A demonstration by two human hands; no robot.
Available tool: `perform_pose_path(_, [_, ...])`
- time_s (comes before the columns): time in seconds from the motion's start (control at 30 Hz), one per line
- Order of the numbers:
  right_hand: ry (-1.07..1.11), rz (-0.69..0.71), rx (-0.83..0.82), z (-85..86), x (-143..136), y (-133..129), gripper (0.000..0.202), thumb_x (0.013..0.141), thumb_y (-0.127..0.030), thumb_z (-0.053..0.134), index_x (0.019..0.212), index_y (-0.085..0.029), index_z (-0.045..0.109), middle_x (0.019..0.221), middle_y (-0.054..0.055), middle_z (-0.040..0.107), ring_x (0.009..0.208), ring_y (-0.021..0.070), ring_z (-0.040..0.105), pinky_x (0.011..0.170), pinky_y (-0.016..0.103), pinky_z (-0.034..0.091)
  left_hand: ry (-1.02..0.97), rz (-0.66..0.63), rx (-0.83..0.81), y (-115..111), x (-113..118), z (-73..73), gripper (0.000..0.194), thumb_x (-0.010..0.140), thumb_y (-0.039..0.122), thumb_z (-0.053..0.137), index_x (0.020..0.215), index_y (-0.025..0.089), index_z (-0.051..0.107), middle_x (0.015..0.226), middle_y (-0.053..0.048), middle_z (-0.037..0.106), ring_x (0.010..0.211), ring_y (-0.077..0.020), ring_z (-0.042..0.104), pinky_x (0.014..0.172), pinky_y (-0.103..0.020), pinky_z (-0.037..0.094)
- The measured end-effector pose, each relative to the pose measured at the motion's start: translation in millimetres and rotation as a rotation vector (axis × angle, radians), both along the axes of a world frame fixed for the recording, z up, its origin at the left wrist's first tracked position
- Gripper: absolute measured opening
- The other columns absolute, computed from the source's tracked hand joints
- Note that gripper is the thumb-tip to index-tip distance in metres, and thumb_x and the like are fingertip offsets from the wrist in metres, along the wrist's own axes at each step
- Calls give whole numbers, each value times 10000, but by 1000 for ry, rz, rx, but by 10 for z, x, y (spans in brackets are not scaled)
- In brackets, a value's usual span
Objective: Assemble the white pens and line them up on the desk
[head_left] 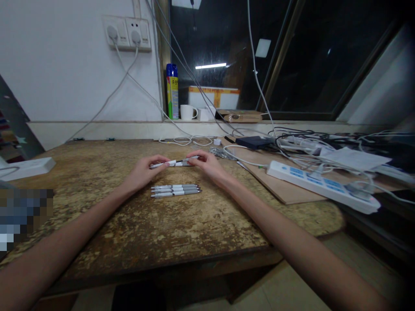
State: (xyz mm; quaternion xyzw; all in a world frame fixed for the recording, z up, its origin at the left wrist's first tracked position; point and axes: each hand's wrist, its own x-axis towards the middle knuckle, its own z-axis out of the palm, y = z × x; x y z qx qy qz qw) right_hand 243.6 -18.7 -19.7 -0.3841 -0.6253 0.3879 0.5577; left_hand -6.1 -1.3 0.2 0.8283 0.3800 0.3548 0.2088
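Note:
Above the worn wooden table, my left hand (146, 168) is closed on the white part of a pen (171, 163). My right hand (208, 165) pinches its grey end, with a thin dark stretch showing between the two parts. Whether these parts are joined there I cannot tell. Just under and behind my fingers, another grey-and-white pen (184, 163) seems to lie on the wood, partly hidden. Nearer to me, several white-and-grey pens (175, 191) lie side by side in a row, their dark tips pointing right.
A white power strip (319, 185) and a brown board (292, 196) lie on the right, amid tangled cables. Behind are a black box (255, 142) and a crumpled clear bag (222, 153). On the sill stand a spray can (173, 93) and a white mug (187, 112).

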Motion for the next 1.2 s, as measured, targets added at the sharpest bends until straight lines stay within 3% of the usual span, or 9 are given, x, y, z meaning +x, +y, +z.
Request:
perform_pose_path(0.57, [-147,81,88,11,-32,-47,143,853,-271,712,972,-207,761,984,47,750,868,176,651,853,349,504,-12,-35,-11,-26,38,-22,372,932,519,613,1084,218,772,1104,-57,773,1056,-264,681,995,-381,463])
perform_pose_path(1.2, [-150,88,131,8,-34,-38,145,835,-306,730,934,-201,744,972,52,737,851,175,646,825,342,502,-3,-61,-19,-54,53,0,409,919,557,618,1066,211,778,1096,-59,776,1045,-270,682,995,-380,472])
